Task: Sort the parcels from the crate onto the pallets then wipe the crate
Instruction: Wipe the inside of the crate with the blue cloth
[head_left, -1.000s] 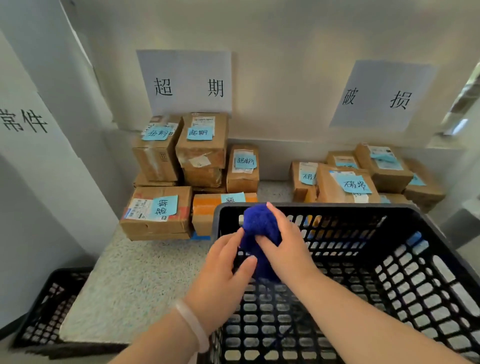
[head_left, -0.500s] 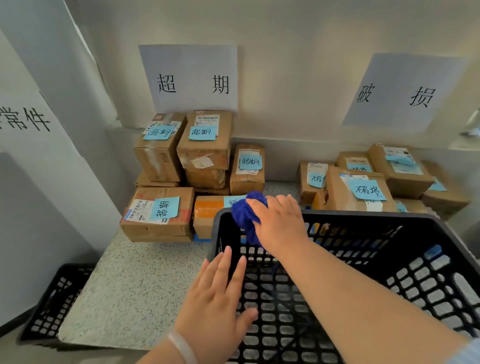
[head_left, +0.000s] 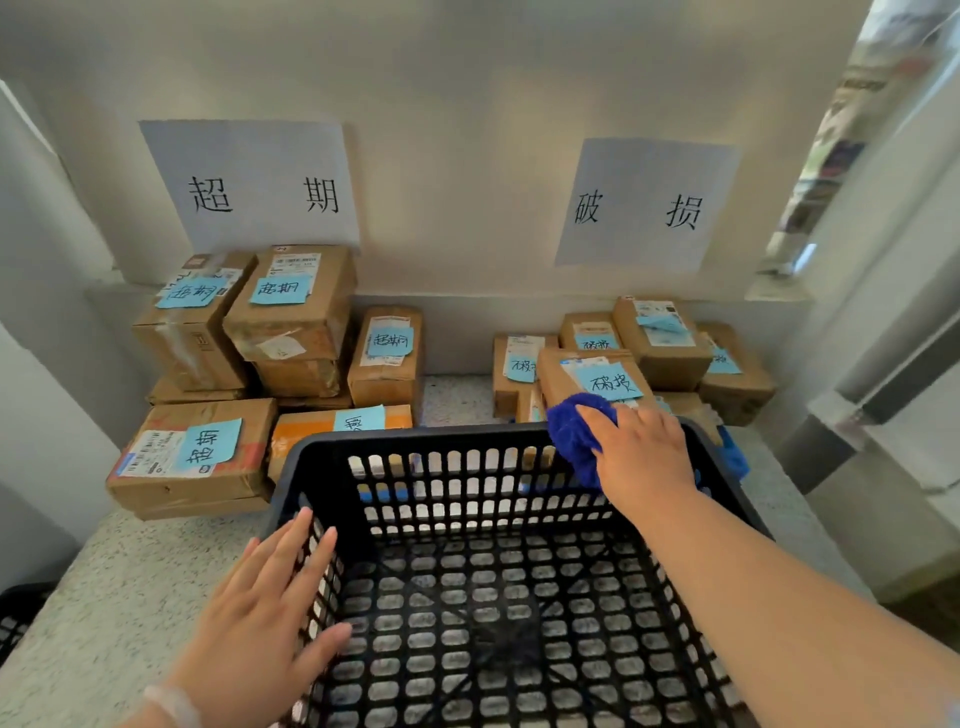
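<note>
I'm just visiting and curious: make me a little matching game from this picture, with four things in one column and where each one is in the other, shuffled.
Things:
1. blue cloth
2. left hand
3. sign 超期
4. orange parcel

Places:
A. on the wall above the left stack of parcels
B. flat on the crate's left rim
C. pressed on the crate's far rim under the right hand
D. just behind the crate's far left corner

Pairs: 1-C, 2-B, 3-A, 4-D
</note>
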